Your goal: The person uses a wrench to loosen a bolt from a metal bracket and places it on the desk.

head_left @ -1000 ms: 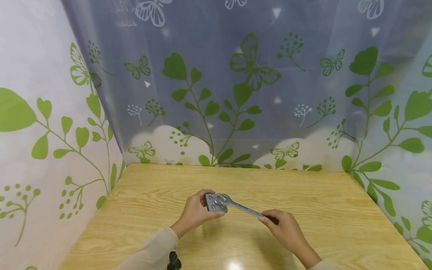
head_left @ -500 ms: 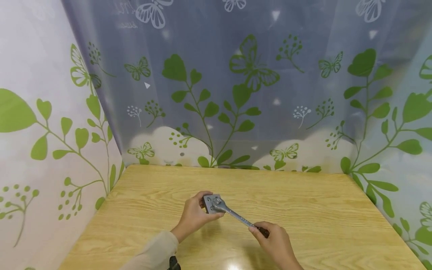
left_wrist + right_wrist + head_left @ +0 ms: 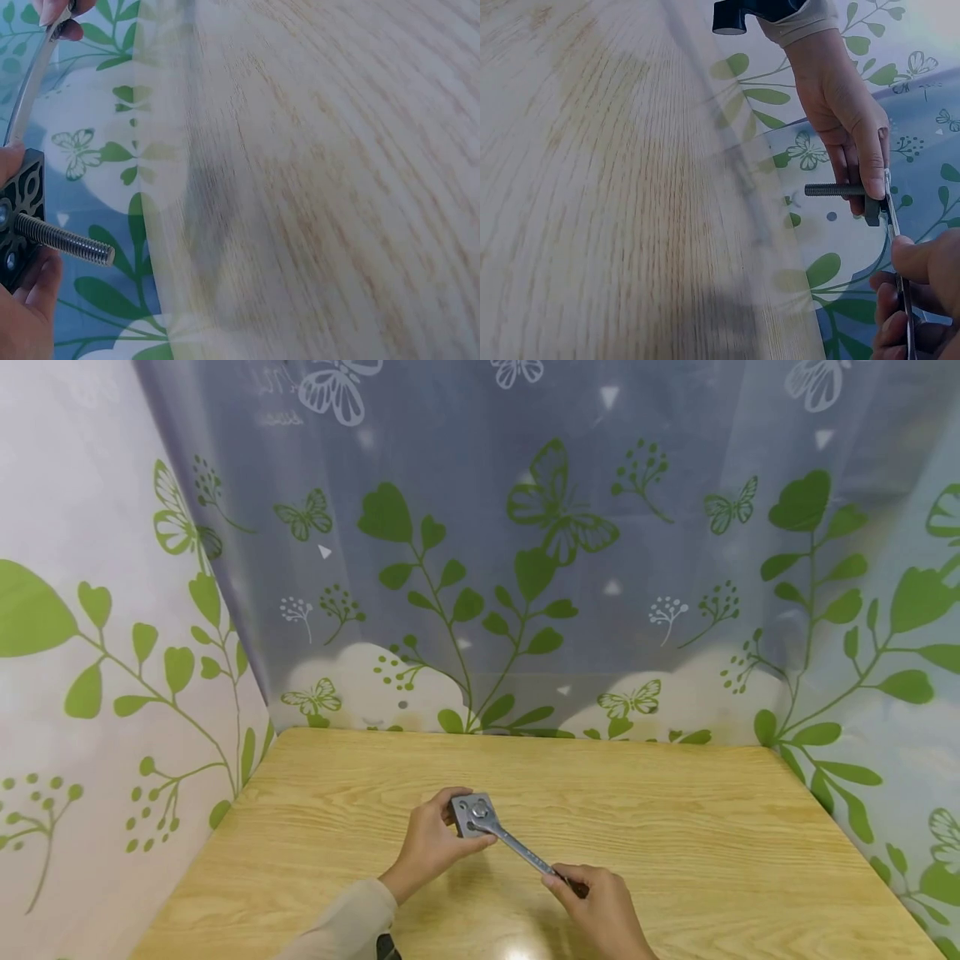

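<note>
In the head view my left hand (image 3: 427, 845) holds a small square metal plate (image 3: 462, 804) with holes by its edges, thumb along the near side. A hex bolt head (image 3: 479, 810) shows on its upper face. Around it sits the end of a steel wrench (image 3: 523, 850), slanting down to the right. My right hand (image 3: 600, 906) grips the dark far end of its handle. The left wrist view shows the threaded bolt shank (image 3: 69, 240) sticking out of the plate's dark, patterned underside (image 3: 28, 187). How the wrench end meets the bolt head is too small to tell.
A wood-grain table (image 3: 675, 818) lies under both hands, which are held above it. A curtain (image 3: 480, 568) with green leaves and butterflies stands behind and at both sides. A black strap piece (image 3: 386, 947) is at the left sleeve.
The wrench end has shifted left onto the bolt head. Its handle has swung down and leftward as my right hand moved toward me. My left hand stays nearly still.
</note>
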Tool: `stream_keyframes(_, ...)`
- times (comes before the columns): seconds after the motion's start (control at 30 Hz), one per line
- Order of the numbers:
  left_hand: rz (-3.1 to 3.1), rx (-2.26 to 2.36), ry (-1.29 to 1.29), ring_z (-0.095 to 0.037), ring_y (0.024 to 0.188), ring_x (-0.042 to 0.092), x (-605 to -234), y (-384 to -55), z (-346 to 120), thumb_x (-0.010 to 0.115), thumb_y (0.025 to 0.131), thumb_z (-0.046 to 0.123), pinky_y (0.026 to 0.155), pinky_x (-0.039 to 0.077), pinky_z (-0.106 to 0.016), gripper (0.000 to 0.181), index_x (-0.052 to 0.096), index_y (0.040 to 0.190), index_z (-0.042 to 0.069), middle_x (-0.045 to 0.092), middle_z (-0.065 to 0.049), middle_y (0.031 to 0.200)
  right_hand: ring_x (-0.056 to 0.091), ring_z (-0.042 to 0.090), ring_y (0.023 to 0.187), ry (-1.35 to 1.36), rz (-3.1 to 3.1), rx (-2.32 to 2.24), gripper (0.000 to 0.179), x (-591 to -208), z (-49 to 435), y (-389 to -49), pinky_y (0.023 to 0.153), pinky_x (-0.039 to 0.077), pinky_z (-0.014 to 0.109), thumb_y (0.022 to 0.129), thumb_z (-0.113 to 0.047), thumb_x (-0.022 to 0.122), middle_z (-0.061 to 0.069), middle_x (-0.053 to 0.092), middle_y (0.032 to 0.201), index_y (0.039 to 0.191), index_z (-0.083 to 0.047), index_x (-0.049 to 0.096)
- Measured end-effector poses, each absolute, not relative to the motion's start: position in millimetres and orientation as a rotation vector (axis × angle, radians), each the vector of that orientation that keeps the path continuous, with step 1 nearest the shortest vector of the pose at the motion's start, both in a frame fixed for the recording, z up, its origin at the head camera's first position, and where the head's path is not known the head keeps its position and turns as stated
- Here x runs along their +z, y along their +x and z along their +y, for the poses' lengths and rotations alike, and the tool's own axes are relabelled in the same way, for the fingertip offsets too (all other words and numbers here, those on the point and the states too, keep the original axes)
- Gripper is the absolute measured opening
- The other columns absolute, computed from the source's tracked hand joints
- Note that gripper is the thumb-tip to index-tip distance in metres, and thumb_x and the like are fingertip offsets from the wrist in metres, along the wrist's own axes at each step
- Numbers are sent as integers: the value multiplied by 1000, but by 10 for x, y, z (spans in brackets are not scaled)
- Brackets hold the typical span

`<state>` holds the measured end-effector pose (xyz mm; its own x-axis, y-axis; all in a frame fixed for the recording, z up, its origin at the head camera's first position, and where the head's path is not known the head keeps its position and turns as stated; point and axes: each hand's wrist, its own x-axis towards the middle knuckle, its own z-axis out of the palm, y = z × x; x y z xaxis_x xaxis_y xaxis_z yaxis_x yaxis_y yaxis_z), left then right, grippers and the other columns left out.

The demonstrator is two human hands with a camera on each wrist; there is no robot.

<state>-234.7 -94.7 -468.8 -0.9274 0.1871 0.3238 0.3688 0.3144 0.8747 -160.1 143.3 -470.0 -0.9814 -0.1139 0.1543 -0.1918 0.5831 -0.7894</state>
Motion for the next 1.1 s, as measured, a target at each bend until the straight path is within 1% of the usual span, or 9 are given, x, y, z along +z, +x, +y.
stream_keyframes(0.13, -2408, -1658, -547, -26, 98, 68, -4674, -2346, -946, 89, 67, 23, 80, 56, -20, 70, 56, 122, -4, 65, -18, 111, 62, 5, 67, 271, -2711, 1387, 34, -4695, 1445, -1606, 57, 52, 15, 87, -30, 70, 4, 73, 85, 101, 2, 73)
stream_keyframes(0.2, -2406, -1653, -570, -26, 98, 68, -4671, -2345, -943, 89, 67, 24, 81, 56, -21, 70, 56, 123, -4, 65, -18, 111, 60, 5, 64, 265, -2714, 1392, 33, -4693, 1453, -1609, 55, 51, 16, 87, -28, 70, 5, 73, 84, 101, 2, 73)
stream_keyframes(0.33, -2418, -1640, -607, -24, 96, 69, -4670, -2343, -941, 88, 68, 25, 80, 56, -22, 68, 57, 122, -2, 66, -16, 111, 49, 5, 56, 261, -2736, 1400, 34, -4690, 1492, -1627, 49, 45, 18, 86, -27, 70, 4, 72, 81, 103, 3, 72)
stream_keyframes(0.43, -2432, -1656, -633, -22, 94, 69, -4659, -2336, -944, 88, 68, 25, 80, 57, -23, 66, 58, 120, 0, 66, -14, 111, 46, 5, 55, 286, -2743, 1421, 35, -4699, 1548, -1661, 47, 43, 19, 87, -27, 70, 5, 71, 81, 104, 4, 71)
stream_keyframes(0.6, -2458, -1708, -695, -20, 95, 68, -4611, -2320, -954, 89, 67, 22, 84, 56, -30, 66, 58, 121, 2, 66, -11, 113, 43, 6, 55, 365, -2751, 1497, 34, -4727, 1680, -1771, 46, 39, 17, 88, -22, 69, 7, 69, 79, 106, 5, 70)
stream_keyframes(0.67, -2469, -1706, -735, -18, 96, 68, -4596, -2318, -962, 89, 66, 22, 85, 56, -29, 66, 58, 122, 4, 66, -9, 113, 43, 6, 56, 404, -2764, 1512, 34, -4736, 1734, -1832, 46, 38, 17, 88, -21, 68, 8, 68, 81, 108, 6, 69)
stream_keyframes(0.77, -2494, -1739, -799, -15, 94, 68, -4576, -2322, -984, 89, 66, 22, 85, 56, -30, 65, 58, 122, 7, 67, -6, 111, 44, 5, 59, 497, -2783, 1475, 35, -4732, 1819, -1943, 47, 39, 17, 89, -22, 67, 8, 70, 85, 109, 7, 68)
stream_keyframes(0.9, -2529, -1801, -885, -13, 90, 67, -4565, -2330, -1023, 89, 67, 19, 82, 57, -32, 63, 59, 122, 9, 67, -5, 108, 46, 4, 62, 683, -2795, 1402, 35, -4674, 1928, -2137, 50, 41, 18, 91, -23, 65, 8, 70, 91, 111, 6, 68)
stream_keyframes(1.1, -2562, -1869, -1007, -13, 88, 67, -4566, -2326, -1029, 89, 65, 13, 81, 58, -28, 61, 61, 120, 10, 68, -6, 108, 43, 5, 64, 928, -2831, 1303, 31, -4536, 2044, -2475, 54, 40, 21, 91, -24, 64, 5, 66, 85, 113, -2, 70)
